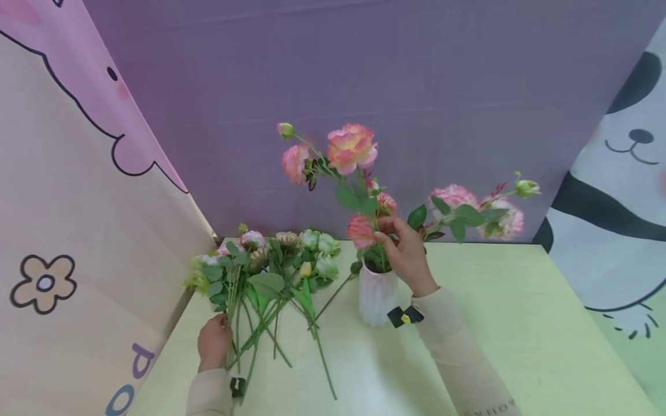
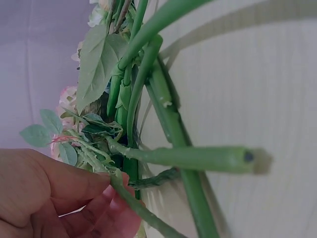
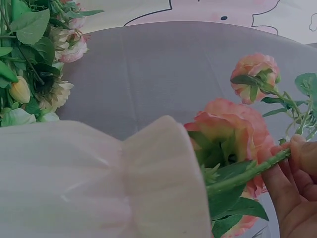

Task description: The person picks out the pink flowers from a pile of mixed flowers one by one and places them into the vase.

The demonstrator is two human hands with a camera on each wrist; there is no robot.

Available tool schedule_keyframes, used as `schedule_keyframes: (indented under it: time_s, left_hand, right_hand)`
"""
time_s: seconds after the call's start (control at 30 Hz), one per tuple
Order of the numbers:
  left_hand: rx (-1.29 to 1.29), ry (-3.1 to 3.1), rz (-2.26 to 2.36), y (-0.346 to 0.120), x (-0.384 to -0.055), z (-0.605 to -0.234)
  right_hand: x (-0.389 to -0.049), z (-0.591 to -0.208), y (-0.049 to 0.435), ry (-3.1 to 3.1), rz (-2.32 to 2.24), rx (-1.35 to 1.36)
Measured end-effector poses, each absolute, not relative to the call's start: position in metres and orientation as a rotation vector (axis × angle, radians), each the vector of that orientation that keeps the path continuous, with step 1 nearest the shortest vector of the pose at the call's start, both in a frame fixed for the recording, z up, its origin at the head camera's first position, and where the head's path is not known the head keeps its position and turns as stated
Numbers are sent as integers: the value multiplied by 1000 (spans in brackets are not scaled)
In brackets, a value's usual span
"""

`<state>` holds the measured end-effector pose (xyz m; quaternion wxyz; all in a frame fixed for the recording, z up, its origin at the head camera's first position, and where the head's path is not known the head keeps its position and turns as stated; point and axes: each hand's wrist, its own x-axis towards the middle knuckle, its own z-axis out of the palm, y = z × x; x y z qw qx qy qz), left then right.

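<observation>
A white ribbed vase (image 1: 377, 300) stands near the table's middle. Just above its mouth my right hand (image 1: 410, 254) pinches the green stem (image 3: 250, 173) of an artificial flower branch between thumb and fingers. Pink-orange blooms (image 1: 352, 149) top that side of the vase, and another branch with pale pink blooms (image 1: 454, 197) leans out to the right. To the left, my left hand (image 1: 214, 342) is at a heap of loose artificial flowers. It pinches a thin green stem (image 2: 141, 210) between thumb and fingertips; which bloom that stem carries is hard to tell.
Pink, white and pale green blooms (image 1: 326, 242) lie towards the back of the heap. Crossing stems (image 1: 325, 364) point to the front edge of the pale table (image 1: 520, 335). A purple backdrop (image 1: 416, 86) rises behind, with cartoon-printed panels at both sides.
</observation>
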<state>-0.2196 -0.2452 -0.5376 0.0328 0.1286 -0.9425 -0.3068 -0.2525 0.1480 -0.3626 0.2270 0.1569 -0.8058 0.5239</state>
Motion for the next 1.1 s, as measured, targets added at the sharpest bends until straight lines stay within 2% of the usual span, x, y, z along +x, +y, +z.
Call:
schedule_keyframes:
  time_s: [0.33,0.67,1.1]
  left_hand:
    - [394,-2877,-993,-244,-217,-540]
    - [418,-2880,-1010,-246,-219,-543]
    - [420,-2869,-1018,-244,-217,-541]
  right_hand:
    - [-250,-373,149,-2262,1359,514]
    - [-250,-381,152,-2299,1471,660]
    - [-246,-385,152,-2321,1337,790]
